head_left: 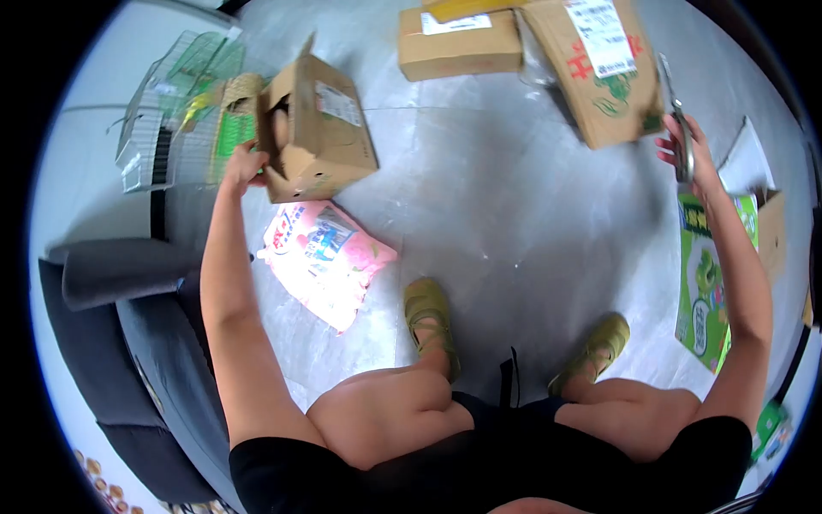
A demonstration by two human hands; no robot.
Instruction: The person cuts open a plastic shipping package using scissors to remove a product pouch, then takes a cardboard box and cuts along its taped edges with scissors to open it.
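My left hand point(246, 165) is closed on the near left flap of an open cardboard box point(330, 128), which has a white label. Something inside the box shows only in part. My right hand point(692, 147), out at the far right, grips a pair of scissors point(682, 137) with the blades pointing up and away. Beyond it and to its left lies a large flat carton point(599, 77) with red and green print. Just below my left hand's box, a pink and white bag point(325, 257) lies on the floor.
A wire cage point(184, 111) with green parts stands at the left, above a dark grey chair point(128, 283). Another cardboard box point(460, 51) is at the top. A green printed box point(704, 283) lies beneath my right forearm. My feet are on the grey floor.
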